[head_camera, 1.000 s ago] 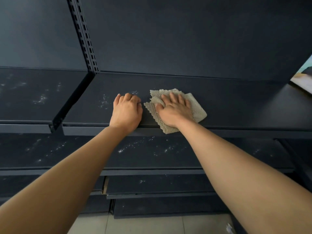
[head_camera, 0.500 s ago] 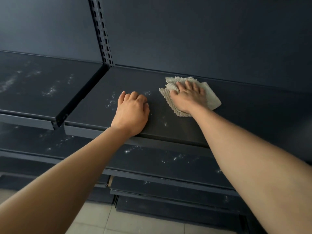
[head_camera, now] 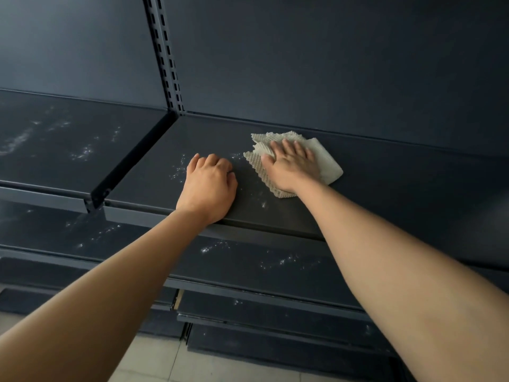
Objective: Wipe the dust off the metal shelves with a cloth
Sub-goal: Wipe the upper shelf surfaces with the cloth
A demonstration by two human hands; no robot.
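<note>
- Shelving of dark metal fills the view: a back panel [head_camera: 330, 64], a slotted upright [head_camera: 166, 56] at about 12 o'clock, and several tiers of shelves below, over a pale tiled floor [head_camera: 154, 365] at 6 o'clock.
- The shelf being worked on [head_camera: 399, 183] runs from the upright toward 3 o'clock; its neighbour, the left shelf [head_camera: 55, 144], lies toward 9 o'clock and carries heavy white dust.
- The lower shelf [head_camera: 248, 266] beneath is also speckled with dust.
- The right hand [head_camera: 292, 164] lies flat, fingers spread, pressing down on the cloth.
- The left hand [head_camera: 209, 183] rests loosely curled on the shelf near its front edge, holding nothing.
- The cloth [head_camera: 327, 166], a beige waffle-textured rag, sits crumpled under the right palm, its long axis running from 10 to 4 o'clock.
- The dust patch [head_camera: 180, 168] left on this shelf lies at about 9 o'clock from the cloth, just beyond the left hand, with a smaller smear [head_camera: 263, 204] at 7 o'clock; the next stroke likely needs to sweep that way, and the left hand sits in its path.
</note>
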